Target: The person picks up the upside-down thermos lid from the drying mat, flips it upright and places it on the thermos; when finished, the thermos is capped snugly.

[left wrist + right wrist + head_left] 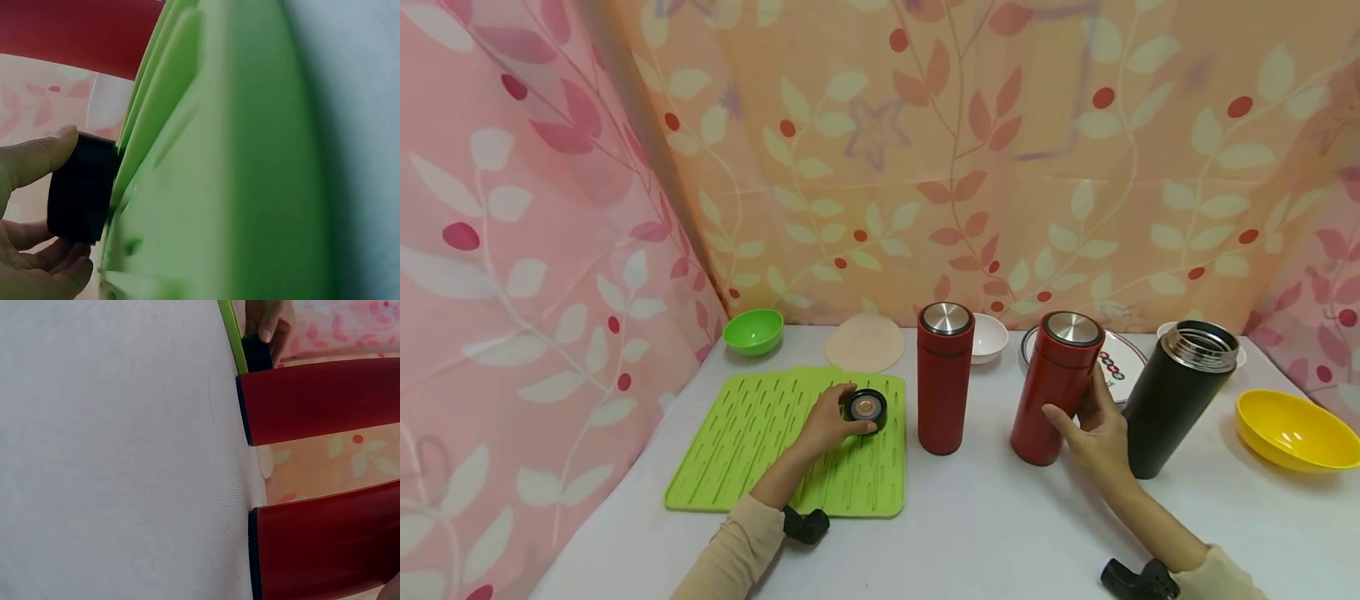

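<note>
In the head view my left hand pinches a round black bottle lid over the right part of a green ridged mat. The left wrist view has the lid on its base right at the mat's surface, thumb on one side and fingers on the other. My right hand grips a red flask with a silver-topped lid, standing on the white table. Just right of that hand stands a black flask, its threaded steel mouth uncovered. A second red flask, lidded, stands between mat and right hand.
Behind the mat are a green bowl and a round beige disc. A white bowl and a patterned plate sit behind the flasks. At the far right is a yellow bowl. Floral curtains rise behind the table.
</note>
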`<state>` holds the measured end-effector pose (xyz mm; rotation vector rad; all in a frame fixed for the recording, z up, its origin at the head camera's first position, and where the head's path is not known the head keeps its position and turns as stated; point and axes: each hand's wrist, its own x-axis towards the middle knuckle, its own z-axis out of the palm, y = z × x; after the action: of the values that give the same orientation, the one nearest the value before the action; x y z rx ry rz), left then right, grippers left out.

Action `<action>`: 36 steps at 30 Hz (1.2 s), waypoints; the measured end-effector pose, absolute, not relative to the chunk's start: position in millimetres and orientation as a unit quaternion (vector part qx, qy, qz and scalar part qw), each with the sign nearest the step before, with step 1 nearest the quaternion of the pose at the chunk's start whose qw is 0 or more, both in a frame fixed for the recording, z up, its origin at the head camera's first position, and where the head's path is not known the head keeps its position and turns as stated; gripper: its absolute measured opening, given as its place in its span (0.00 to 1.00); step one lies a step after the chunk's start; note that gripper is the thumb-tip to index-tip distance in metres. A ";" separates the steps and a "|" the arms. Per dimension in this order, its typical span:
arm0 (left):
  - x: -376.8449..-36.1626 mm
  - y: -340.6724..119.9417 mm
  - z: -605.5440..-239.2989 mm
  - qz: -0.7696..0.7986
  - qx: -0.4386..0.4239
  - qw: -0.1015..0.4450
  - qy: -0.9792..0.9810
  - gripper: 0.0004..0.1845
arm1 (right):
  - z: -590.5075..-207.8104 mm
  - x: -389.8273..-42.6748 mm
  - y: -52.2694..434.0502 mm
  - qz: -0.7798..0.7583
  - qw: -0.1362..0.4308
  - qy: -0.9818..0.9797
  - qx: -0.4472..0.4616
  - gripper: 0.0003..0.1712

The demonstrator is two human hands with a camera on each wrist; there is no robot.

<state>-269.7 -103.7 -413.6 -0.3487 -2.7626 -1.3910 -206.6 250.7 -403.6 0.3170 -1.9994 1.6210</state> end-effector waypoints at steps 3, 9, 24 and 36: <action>-271.1 -104.7 -416.6 -0.461 -0.106 0.008 -0.881 0.38 | -404.7 -207.3 251.0 0.597 0.269 -0.747 0.115 0.53; -273.4 -105.6 -417.5 -0.472 -0.107 0.006 -0.875 0.37 | -405.4 -208.1 251.7 0.586 0.273 -0.755 0.111 0.53; -261.2 -98.7 -379.0 -0.551 -0.186 0.116 -0.805 0.38 | -403.4 -205.3 250.4 0.577 0.272 -0.764 0.092 0.54; -220.0 -79.4 -329.0 -0.564 -0.284 0.190 -0.752 0.41 | -404.7 -206.0 251.5 0.554 0.285 -0.776 0.095 0.54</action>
<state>-220.0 -79.4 -329.0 -0.7980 -2.1139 -1.5848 -206.0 251.5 -404.7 0.2537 -2.0754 1.4820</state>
